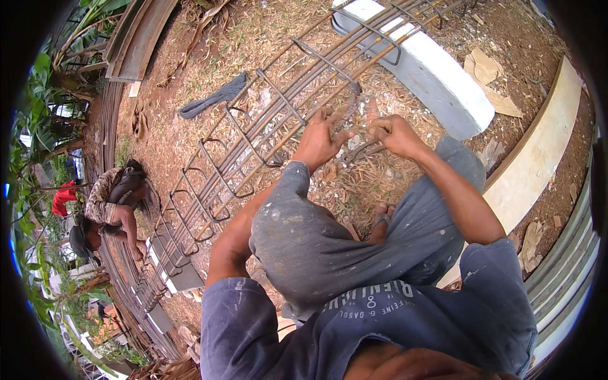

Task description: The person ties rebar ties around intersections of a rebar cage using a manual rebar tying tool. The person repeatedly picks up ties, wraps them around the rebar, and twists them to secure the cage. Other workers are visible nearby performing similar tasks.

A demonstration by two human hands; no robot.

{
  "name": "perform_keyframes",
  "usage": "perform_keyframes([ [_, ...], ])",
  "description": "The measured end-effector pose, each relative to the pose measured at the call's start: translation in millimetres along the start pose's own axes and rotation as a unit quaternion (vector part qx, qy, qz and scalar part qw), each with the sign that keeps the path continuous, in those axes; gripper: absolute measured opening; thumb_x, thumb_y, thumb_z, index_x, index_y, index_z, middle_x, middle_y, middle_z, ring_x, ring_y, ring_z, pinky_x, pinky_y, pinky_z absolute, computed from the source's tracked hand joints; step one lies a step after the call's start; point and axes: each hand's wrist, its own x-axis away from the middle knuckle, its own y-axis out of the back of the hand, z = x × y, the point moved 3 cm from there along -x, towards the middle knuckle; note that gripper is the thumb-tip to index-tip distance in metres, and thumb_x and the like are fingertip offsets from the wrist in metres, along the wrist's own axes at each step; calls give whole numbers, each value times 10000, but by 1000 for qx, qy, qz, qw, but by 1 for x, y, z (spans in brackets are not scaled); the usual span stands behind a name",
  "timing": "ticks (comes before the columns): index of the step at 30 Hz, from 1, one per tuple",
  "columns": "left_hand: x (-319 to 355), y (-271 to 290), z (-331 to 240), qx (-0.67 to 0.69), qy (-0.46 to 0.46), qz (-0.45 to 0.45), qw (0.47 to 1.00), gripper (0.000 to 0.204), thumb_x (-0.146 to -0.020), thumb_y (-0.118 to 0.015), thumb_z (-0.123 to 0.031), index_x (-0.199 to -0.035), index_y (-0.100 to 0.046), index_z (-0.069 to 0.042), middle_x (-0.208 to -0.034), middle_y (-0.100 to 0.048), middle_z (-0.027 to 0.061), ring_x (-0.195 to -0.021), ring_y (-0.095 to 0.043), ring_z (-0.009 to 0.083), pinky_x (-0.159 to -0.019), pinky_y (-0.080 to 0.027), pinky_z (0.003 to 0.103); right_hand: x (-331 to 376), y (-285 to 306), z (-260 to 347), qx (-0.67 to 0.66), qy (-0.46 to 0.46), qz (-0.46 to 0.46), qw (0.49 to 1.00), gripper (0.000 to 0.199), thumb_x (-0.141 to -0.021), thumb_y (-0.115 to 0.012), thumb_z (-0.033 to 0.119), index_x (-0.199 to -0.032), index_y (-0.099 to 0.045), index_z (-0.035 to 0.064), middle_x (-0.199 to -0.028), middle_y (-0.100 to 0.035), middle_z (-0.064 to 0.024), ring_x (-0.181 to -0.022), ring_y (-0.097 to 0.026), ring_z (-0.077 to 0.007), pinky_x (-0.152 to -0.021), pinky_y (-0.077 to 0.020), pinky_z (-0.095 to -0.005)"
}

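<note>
A long rebar cage (278, 114), made of rusty lengthwise bars with dark square stirrups (242, 130), runs diagonally from the upper right to the lower left. My left hand (318, 140) is at its near side, thumb spread from the fingers; whether it touches a bar is hard to tell. To its right, my right hand (399, 135) is closed in a fist. A thin dark metal tool (363, 152) sticks out from it toward the left hand; its exact kind is not clear. A dark stirrup end (356, 87) lies just beyond both hands.
A white-topped board (443, 82) supports the cage's far end. A bundle of dark wire (214, 96) lies beyond the cage. On the left another person (120, 202) bends over the cage's other end. A pale curved plank (538, 158) and corrugated sheets (563, 278) lie right.
</note>
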Motion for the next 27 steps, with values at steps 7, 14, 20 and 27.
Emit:
perform_keyframes([
  [7,25,-11,-12,7,121,10,993,452,-835,-696,-341,-1166,-651,-36,-1245,-580,222,-1205,-534,360,-973,-455,438,-91,3,-86,29,-191,-147,970,252,-762,-548,78,-939,-703,-13,-942,-699,-214,-818,-680,-343,-751,-520,-403],
  [14,-35,-8,-54,-42,54,-122,990,341,-821,-692,-325,-1003,-702,-37,-1120,-633,225,-1111,-553,380,-972,-414,455,-156,-7,-69,-358,-109,-99,922,293,-850,-637,215,-1053,-687,10,-963,-702,-158,-664,-610,-245,-666,-502,-395],
  [20,-91,-18,4,-88,144,-225,960,338,-817,-694,-315,-985,-700,-22,-944,-689,183,-890,-640,359,-815,-486,447,-133,-37,-26,-397,-84,-56,912,283,-946,-593,268,-1062,-705,35,-723,-572,-23,-587,-474,-131,-577,-419,-331],
  [27,-70,-44,30,44,94,-264,959,473,-734,-791,-234,-1109,-613,-6,-1023,-650,205,-921,-631,357,-814,-489,438,-125,-43,-47,-423,-99,-31,900,276,-939,-569,193,-1125,-682,23,-824,-611,-61,-528,-429,-108,-459,-375,-280],
])
